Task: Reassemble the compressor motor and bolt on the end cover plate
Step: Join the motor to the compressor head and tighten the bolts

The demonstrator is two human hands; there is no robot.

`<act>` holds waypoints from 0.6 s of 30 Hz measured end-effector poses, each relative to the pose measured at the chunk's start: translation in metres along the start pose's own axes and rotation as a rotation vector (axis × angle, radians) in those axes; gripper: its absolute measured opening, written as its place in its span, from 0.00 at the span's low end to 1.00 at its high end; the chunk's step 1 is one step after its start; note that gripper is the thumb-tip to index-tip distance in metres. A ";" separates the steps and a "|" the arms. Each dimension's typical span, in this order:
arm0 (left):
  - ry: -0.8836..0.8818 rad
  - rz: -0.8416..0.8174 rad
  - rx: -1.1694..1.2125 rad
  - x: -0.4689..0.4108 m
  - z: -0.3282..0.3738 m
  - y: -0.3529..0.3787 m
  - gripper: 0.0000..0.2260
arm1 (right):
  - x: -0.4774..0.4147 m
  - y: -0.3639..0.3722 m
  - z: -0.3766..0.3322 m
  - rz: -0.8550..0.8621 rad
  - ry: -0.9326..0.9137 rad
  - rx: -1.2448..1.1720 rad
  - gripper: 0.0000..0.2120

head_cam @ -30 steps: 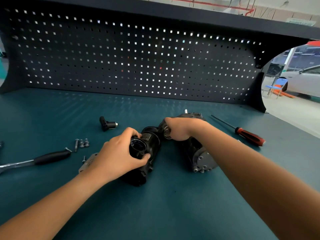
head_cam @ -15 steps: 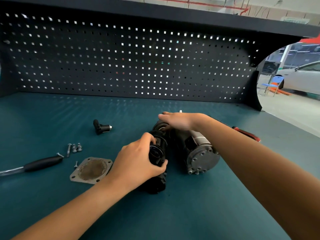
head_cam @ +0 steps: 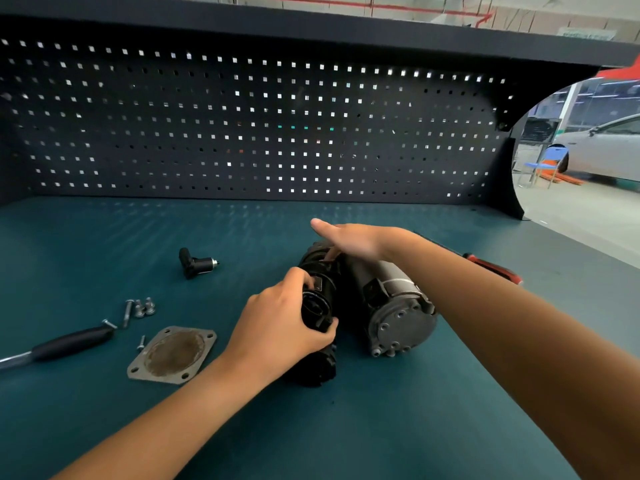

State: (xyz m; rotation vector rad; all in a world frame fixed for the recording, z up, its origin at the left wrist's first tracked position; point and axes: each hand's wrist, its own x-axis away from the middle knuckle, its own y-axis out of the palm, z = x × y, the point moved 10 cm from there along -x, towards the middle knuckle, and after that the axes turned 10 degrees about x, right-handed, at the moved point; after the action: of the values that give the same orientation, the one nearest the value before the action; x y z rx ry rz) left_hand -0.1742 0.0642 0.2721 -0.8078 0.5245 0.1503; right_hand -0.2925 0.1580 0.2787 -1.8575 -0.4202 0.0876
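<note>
One view only, worn on the head, wide-angle. We look forward and down from over the near edge of the desk (head_cam: pixel 381 427), facing the pegboard (head_cam: pixel 242 133) at its back. Both forearms reach up from the bottom corners, close under the lens. The left hand (head_cam: pixel 280 327) and right hand (head_cam: pixel 353 239) meet at the black housing (head_cam: pixel 317 370) near frame centre. Straight edges bow outward. At far right we see past the desk to a parked car (head_cam: pixel 602 147).

Sth like an auto workshop is showing here: pegboard (head_cam: pixel 242 126) backing teal bench (head_cam: pixel 381 427), ratchet (head_cam: pixel 69 342) & screwdriver (head_cam: pixel 495 270) lying out (car (head_cam: pixel 602 147) sitting beyond).
</note>
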 end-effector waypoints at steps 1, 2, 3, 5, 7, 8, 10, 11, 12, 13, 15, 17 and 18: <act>-0.001 0.000 0.000 -0.001 0.000 0.000 0.20 | -0.001 -0.005 -0.001 0.072 -0.034 -0.013 0.32; -0.003 -0.002 0.003 -0.001 0.000 0.000 0.20 | -0.001 -0.014 0.000 0.171 -0.064 -0.054 0.30; -0.003 -0.004 0.006 -0.002 0.000 0.001 0.20 | 0.000 -0.025 0.003 0.277 -0.079 -0.123 0.28; 0.001 -0.009 0.013 -0.002 0.002 0.002 0.20 | 0.003 -0.041 0.020 0.434 -0.051 -0.234 0.24; 0.007 -0.010 0.019 -0.003 0.005 0.005 0.20 | 0.002 -0.043 0.043 0.460 0.028 -0.179 0.21; 0.008 -0.007 0.025 -0.003 0.007 0.007 0.20 | -0.001 -0.038 0.054 0.429 0.064 -0.128 0.21; 0.002 0.007 0.045 -0.004 0.007 0.009 0.20 | -0.005 -0.023 0.069 0.330 0.087 -0.075 0.21; -0.007 0.018 0.060 -0.003 0.006 0.010 0.20 | -0.007 -0.017 0.071 0.294 0.072 -0.072 0.22; -0.017 0.029 0.077 -0.003 0.005 0.010 0.21 | -0.008 -0.015 0.070 0.277 0.052 -0.073 0.22; -0.027 0.040 0.091 -0.003 0.003 0.010 0.21 | -0.008 -0.014 0.069 0.275 0.036 -0.075 0.21; -0.036 0.051 0.096 -0.001 0.001 0.011 0.21 | -0.007 -0.016 0.067 0.296 0.030 -0.054 0.19; -0.036 0.053 0.082 0.000 0.000 0.011 0.21 | -0.003 -0.022 0.065 0.357 0.034 0.006 0.17; -0.037 0.052 0.071 0.000 0.000 0.011 0.21 | 0.001 -0.026 0.063 0.404 0.027 0.027 0.16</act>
State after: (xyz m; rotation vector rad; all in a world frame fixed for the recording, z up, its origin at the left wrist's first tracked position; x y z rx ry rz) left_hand -0.1774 0.0713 0.2647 -0.7211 0.5139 0.1932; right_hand -0.3149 0.2222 0.2826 -1.8921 -0.0195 0.3396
